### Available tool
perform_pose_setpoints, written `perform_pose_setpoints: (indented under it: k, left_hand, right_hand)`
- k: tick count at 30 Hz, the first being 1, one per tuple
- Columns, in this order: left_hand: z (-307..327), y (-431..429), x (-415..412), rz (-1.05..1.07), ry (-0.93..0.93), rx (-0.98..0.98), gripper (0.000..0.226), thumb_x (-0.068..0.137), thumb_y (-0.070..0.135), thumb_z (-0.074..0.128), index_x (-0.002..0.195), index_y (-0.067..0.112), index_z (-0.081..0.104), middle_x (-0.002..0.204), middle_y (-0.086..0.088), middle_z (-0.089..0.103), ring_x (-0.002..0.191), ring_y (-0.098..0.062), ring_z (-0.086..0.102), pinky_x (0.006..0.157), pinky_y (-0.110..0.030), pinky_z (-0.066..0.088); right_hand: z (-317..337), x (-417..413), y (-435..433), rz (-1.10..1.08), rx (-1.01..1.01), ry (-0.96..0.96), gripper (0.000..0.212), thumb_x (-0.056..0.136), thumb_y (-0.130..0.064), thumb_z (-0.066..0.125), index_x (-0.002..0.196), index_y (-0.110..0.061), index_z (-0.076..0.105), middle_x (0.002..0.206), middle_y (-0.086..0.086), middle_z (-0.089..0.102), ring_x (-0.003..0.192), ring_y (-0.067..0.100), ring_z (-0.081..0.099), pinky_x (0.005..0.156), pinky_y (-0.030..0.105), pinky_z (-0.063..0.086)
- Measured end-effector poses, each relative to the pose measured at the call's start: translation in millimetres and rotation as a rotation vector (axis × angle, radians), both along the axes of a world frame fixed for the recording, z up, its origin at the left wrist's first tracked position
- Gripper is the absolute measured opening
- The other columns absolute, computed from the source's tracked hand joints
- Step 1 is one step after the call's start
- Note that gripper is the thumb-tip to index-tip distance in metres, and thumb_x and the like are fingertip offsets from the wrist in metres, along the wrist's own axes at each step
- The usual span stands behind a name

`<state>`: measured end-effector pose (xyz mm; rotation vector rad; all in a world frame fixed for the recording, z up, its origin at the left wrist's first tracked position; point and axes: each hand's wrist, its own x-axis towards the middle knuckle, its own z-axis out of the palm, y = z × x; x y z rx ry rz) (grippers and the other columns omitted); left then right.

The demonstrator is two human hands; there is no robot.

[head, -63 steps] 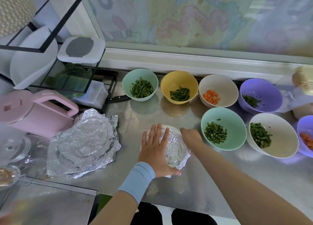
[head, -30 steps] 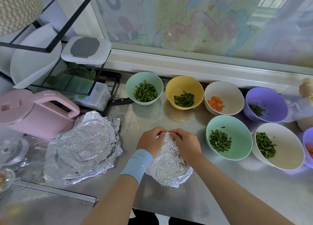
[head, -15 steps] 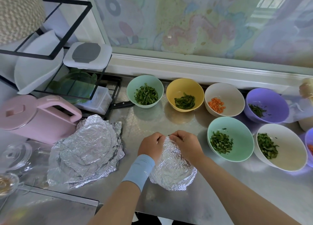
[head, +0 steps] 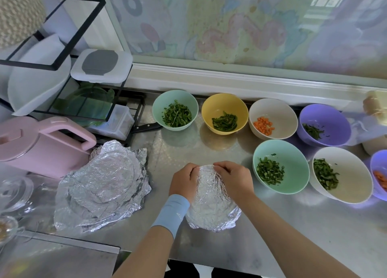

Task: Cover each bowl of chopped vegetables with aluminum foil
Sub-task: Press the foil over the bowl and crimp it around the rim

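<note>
Home kitchen, steel counter [head: 209, 152] under a window, bowls of chopped vegetables [head: 225, 113], pink kettle [head: 39, 145], dish rack [head: 62, 47] far left

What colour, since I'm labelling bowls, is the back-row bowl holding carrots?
The bowl is cream white; the head view shows it best.

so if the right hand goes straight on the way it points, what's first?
Likely the left hand, close beside it at the far rim of the foil-covered bowl. If it clears that, the back mint-green bowl of green strips. Depth unclear.
</note>
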<state>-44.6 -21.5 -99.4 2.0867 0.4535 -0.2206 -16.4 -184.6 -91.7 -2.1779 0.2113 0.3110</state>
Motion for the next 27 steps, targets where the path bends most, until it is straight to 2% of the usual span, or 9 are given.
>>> perform_pose_setpoints:
  k: [5, 7, 9, 12, 16, 21, 23, 25, 27]
  left_hand:
    - [1.9, -5.2, -2.5, -0.051, 0.05, 0.205, 0.024, 0.099, 0.03, 0.042, 0.097, 0.029, 0.066, 0.083, 0.004, 0.069, 0.081, -0.02, 0.062, 0.073, -0.032, 0.051]
    - [2.4, 0.5, 4.9, -0.142, -0.061, 0.299, 0.028, 0.096, 0.022, 0.046, 0.108, 0.028, 0.07, 0.108, 0.01, 0.07, 0.106, -0.014, 0.058, 0.094, -0.028, 0.046]
    - [6.9, 0.4, 13.0, -0.239, -0.118, 0.241, 0.034, 0.094, 0.015, 0.048, 0.118, 0.029, 0.067, 0.121, 0.018, 0.062, 0.115, -0.003, 0.05, 0.103, -0.021, 0.037]
    - [12.8, -10.2, 18.3, -0.239, -0.025, 0.016, 0.025, 0.093, 0.025, 0.057, 0.113, 0.032, 0.071, 0.111, 0.019, 0.068, 0.103, 0.002, 0.059, 0.092, -0.014, 0.043]
    - [6.9, -13.0, 18.8, -0.146, -0.025, -0.047, 0.017, 0.091, 0.023, 0.063, 0.1, 0.028, 0.076, 0.095, 0.013, 0.073, 0.088, -0.001, 0.064, 0.074, -0.001, 0.04]
    - [10.2, -14.7, 14.0, -0.088, -0.022, -0.051, 0.016, 0.092, 0.022, 0.062, 0.1, 0.023, 0.076, 0.095, 0.01, 0.074, 0.087, -0.004, 0.064, 0.079, -0.013, 0.047]
    - [10.4, -16.4, 7.1, -0.047, -0.033, -0.036, 0.017, 0.094, 0.021, 0.06, 0.1, 0.023, 0.076, 0.095, 0.011, 0.073, 0.087, -0.003, 0.064, 0.079, -0.012, 0.047]
    - [10.0, -18.2, -1.7, 0.016, -0.056, 0.0, 0.018, 0.095, 0.022, 0.058, 0.1, 0.024, 0.075, 0.096, 0.012, 0.073, 0.088, -0.003, 0.064, 0.08, -0.012, 0.046]
    - [8.4, -19.5, -8.4, 0.081, -0.06, 0.033, 0.02, 0.097, 0.023, 0.055, 0.102, 0.025, 0.074, 0.099, 0.013, 0.072, 0.092, -0.005, 0.063, 0.082, -0.014, 0.044]
  right_hand:
    - [-4.5, 4.1, -4.5, -0.005, 0.057, 0.036, 0.008, 0.086, -0.033, 0.072, 0.091, -0.033, 0.077, 0.077, -0.021, 0.072, 0.074, -0.002, 0.064, 0.077, 0.027, 0.056]
    - [-6.4, 1.7, -4.2, -0.004, 0.055, 0.021, 0.008, 0.086, -0.033, 0.071, 0.092, -0.033, 0.077, 0.077, -0.021, 0.072, 0.073, -0.002, 0.064, 0.075, 0.027, 0.055]
    - [-8.9, -1.4, -3.6, 0.003, 0.053, -0.003, 0.009, 0.087, -0.033, 0.07, 0.093, -0.032, 0.077, 0.078, -0.02, 0.072, 0.073, -0.001, 0.064, 0.073, 0.026, 0.054]
    - [-10.4, -3.2, -2.5, 0.024, 0.055, -0.031, 0.008, 0.087, -0.033, 0.07, 0.093, -0.032, 0.076, 0.076, -0.018, 0.071, 0.068, -0.001, 0.06, 0.069, 0.026, 0.052]
    - [-9.3, -2.7, -2.8, 0.036, 0.071, -0.012, 0.006, 0.088, -0.034, 0.069, 0.092, -0.031, 0.073, 0.075, -0.014, 0.071, 0.068, 0.001, 0.061, 0.068, 0.027, 0.053]
    - [-7.3, 0.1, -2.6, 0.132, -0.002, -0.021, 0.006, 0.09, -0.036, 0.067, 0.093, -0.033, 0.07, 0.079, -0.015, 0.071, 0.074, 0.003, 0.064, 0.073, 0.032, 0.054]
    - [-5.7, -0.7, -3.6, 0.214, -0.099, -0.048, 0.012, 0.091, -0.04, 0.064, 0.101, -0.034, 0.068, 0.094, -0.017, 0.072, 0.083, 0.005, 0.065, 0.077, 0.031, 0.054]
    - [-5.0, -4.0, -4.6, 0.251, -0.229, -0.181, 0.019, 0.092, -0.038, 0.063, 0.109, -0.031, 0.066, 0.111, -0.016, 0.07, 0.095, 0.011, 0.065, 0.083, 0.032, 0.052]
    - [-2.8, -9.5, -4.3, 0.22, -0.294, -0.268, 0.016, 0.092, -0.032, 0.064, 0.106, -0.029, 0.069, 0.104, -0.011, 0.072, 0.092, 0.016, 0.066, 0.079, 0.034, 0.052]
